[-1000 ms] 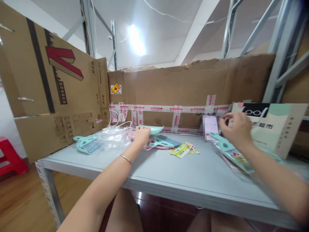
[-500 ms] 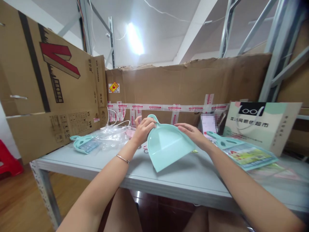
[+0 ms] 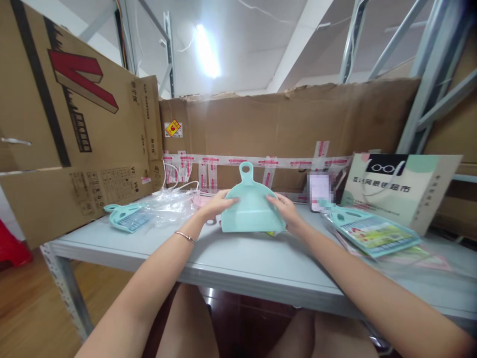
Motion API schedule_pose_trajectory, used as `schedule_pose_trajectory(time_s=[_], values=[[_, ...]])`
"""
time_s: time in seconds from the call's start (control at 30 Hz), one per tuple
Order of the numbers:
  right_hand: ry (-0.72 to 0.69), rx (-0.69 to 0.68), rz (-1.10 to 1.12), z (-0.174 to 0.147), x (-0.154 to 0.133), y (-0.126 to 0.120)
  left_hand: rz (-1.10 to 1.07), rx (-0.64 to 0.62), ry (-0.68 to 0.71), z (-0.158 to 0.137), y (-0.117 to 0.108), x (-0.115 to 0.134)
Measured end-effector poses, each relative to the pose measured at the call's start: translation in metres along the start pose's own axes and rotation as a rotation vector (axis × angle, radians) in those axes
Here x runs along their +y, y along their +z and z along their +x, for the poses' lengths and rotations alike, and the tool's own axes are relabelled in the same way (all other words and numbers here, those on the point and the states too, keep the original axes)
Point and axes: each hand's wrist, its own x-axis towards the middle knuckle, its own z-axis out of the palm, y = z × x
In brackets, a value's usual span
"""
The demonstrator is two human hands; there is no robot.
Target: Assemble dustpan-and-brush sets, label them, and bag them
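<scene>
A mint-green dustpan point(image 3: 254, 206) is held up over the table, its handle with a hanging hole pointing up and its wide straight lip at the bottom. My left hand point(image 3: 219, 205) is closed on its left edge, thumb on the front face. On the opposite edge, my right hand point(image 3: 285, 209) grips it the same way, thumb in front. The other fingers of both hands are mostly hidden behind the pan. Part of a small yellow-green item point(image 3: 270, 233) shows behind the lip.
Left on the grey table point(image 3: 156, 250) lie a small mint dustpan-and-brush set point(image 3: 126, 219) and clear plastic wrapping point(image 3: 171, 206). To the right are a packaged mint set point(image 3: 376, 229), a phone point(image 3: 321, 191) and a paper bag point(image 3: 395, 191). Cardboard point(image 3: 290, 124) walls the back.
My left hand has shifted from the handle's base down to the pan's left edge. The dustpan has turned from tilted to upright, and my right hand has closed on its right edge.
</scene>
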Motion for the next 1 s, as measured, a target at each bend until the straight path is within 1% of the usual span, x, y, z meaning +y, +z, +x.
schedule_pose_trajectory(time_s=[0.03,0.07,0.1,0.17,0.23,0.27,0.33,0.37,0.43,0.5,0.6,0.67,0.73,0.8,0.9,0.93,1.0], values=[[-0.006,-0.011,0.023,0.001,0.004,0.002,-0.008,0.082,0.046,0.001,0.0,-0.001],[-0.022,-0.006,0.013,0.003,0.009,0.004,-0.02,0.197,0.094,0.003,-0.002,-0.002],[-0.052,0.001,-0.049,0.004,0.014,0.005,-0.029,0.326,0.142,0.006,-0.003,-0.003],[-0.153,-0.036,-0.329,0.007,0.024,0.005,-0.028,0.555,0.224,0.011,-0.009,-0.005],[-0.28,-0.149,-0.695,0.008,0.031,0.006,-0.023,0.71,0.269,0.014,-0.015,-0.007],[-0.336,-0.217,-0.859,0.007,0.032,0.007,-0.028,0.761,0.279,0.015,-0.017,-0.007],[-0.411,-0.332,-1.102,0.003,0.031,0.009,-0.05,0.812,0.284,0.015,-0.02,-0.007],[-0.437,-0.375,-1.181,0.001,0.029,0.01,-0.058,0.815,0.284,0.014,-0.02,-0.007],[-0.482,-0.437,-1.269,-0.004,0.023,0.012,-0.05,0.806,0.282,0.013,-0.02,-0.007],[-0.525,-0.451,-1.317,-0.007,0.019,0.012,-0.017,0.815,0.281,0.013,-0.021,-0.007],[-0.563,-0.416,-1.385,-0.007,0.016,0.012,0.045,0.882,0.274,0.013,-0.024,-0.01],[-0.577,-0.336,-1.359,-0.006,0.014,0.01,0.06,0.945,0.272,0.013,-0.026,-0.012],[-0.581,-0.214,-1.239,-0.004,0.012,0.007,0.057,1.0,0.275,0.014,-0.028,-0.014],[-0.579,-0.061,-1.049,-0.003,0.006,0.002,0.065,1.037,0.286,0.013,-0.029,-0.014],[-0.598,0.179,-0.682,-0.004,-0.003,-0.007,0.095,1.068,0.297,0.012,-0.028,-0.012],[-0.61,0.244,-0.566,-0.004,-0.006,-0.009,0.103,1.065,0.29,0.012,-0.027,-0.011],[-0.629,0.321,-0.396,-0.005,-0.01,-0.014,0.111,1.026,0.273,0.01,-0.024,-0.008]])
